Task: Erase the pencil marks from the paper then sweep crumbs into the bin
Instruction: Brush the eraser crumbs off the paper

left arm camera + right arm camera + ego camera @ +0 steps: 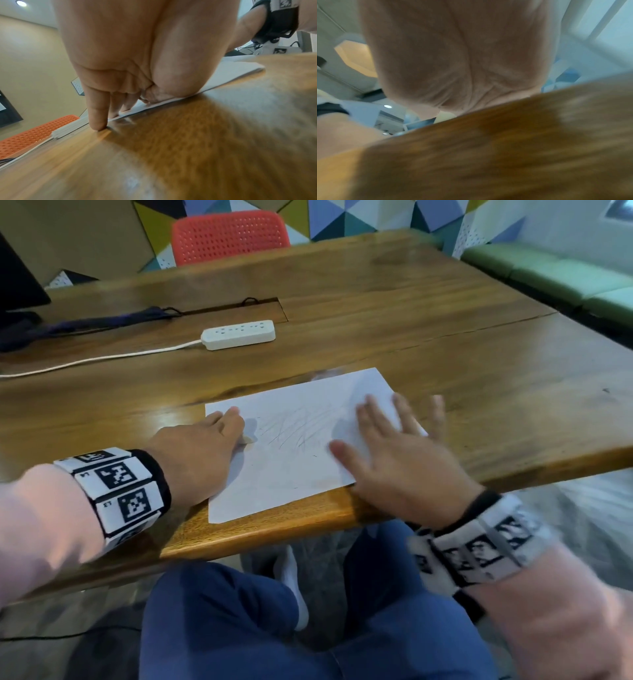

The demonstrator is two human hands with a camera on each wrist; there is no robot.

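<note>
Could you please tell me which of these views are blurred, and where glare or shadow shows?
Head view: right hand motion-smeared, left hand sharper, its shadow on the paper, glare on the table. Left wrist view: fingers sharp, wood streaked. Right wrist view: blurred throughout, palm in shade.

Count of things on the table

One paper [294,446], one power strip [238,334], one red chair [229,234], two hands: left hand [198,453], right hand [400,460].
</note>
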